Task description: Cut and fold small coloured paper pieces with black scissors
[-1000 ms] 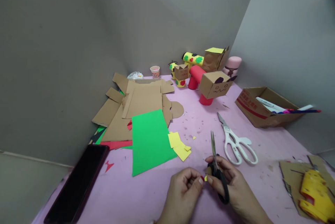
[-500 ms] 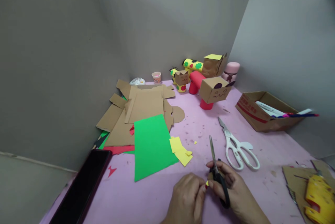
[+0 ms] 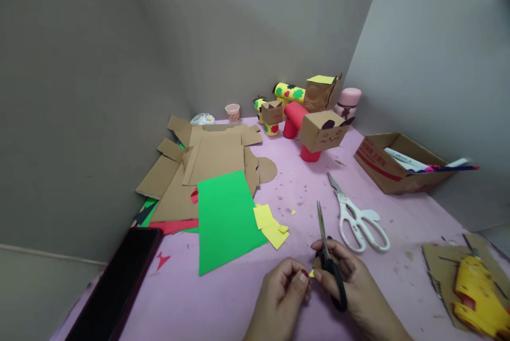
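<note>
Small black-handled scissors (image 3: 338,282) rest in my right hand (image 3: 353,288), blades closed and pointing away from me. At that hand's thumb tip is a tiny yellow paper piece (image 3: 312,273). My left hand (image 3: 279,296) is close beside it, thumb and fingers pinched together; whether they also grip the yellow piece cannot be made out. Yellow paper pieces (image 3: 272,226) lie ahead of my hands, overlapping the edge of a green sheet (image 3: 227,221). Larger white-handled scissors (image 3: 358,219) lie on the table to the right.
Flattened cardboard (image 3: 215,158) and a dark phone (image 3: 119,282) are at left. Behind stand a red cardboard animal (image 3: 322,131), spotted yellow figures (image 3: 289,91) and a paper cup (image 3: 232,112). At right are a marker box (image 3: 378,165) and a yellow glue gun (image 3: 476,293) on cardboard.
The left thumb has turned upward, showing its red nail, and the left fingers have shifted slightly away from the yellow piece. The right hand still holds the scissors. The view has shifted a little.
</note>
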A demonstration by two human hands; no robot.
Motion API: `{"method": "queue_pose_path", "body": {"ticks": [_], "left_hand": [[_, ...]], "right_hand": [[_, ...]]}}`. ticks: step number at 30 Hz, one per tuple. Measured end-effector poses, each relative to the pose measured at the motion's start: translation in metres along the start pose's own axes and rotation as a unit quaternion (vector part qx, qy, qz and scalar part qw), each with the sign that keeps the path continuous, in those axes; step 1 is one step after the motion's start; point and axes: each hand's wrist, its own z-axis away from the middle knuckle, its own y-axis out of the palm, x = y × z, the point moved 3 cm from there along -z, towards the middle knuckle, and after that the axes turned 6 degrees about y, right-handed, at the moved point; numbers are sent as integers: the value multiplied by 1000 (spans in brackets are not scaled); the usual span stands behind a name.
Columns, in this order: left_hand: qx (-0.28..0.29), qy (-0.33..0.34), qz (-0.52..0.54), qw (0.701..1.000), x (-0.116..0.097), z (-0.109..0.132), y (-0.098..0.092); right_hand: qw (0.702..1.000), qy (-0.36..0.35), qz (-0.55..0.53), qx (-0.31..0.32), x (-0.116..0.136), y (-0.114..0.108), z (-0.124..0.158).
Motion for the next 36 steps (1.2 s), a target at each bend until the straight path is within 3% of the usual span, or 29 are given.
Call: {"method": "queue_pose_path", "body": {"ticks": [4,6,12,16,19,25,36], "left_hand": [[-42,76,-153,984,-13,5,-3],[-59,87,-182,978,-17,6,-4],[-129,-53,37,990,-8,-2,-9],[-139,-69,140,978,-6,-5,-11],[-145,-68,156,975,-4,-6,-15],[-168,-37,78,982,-9,-13,-23],[-195,43,-72,977,-31,-67,-18]], "right_hand": [[1000,7,-8,-6,0,-1,0],[1000,2,-10,-8,-1,0,1],[999,3,39,22,-4,-4,-1],[996,12,68,47,-7,-5,-3],[998,16,52,15,-7,-3,-2],[998,5,-3,-68,3,2,4],[998,-42,-25,-43,5,-2,-4]]}}
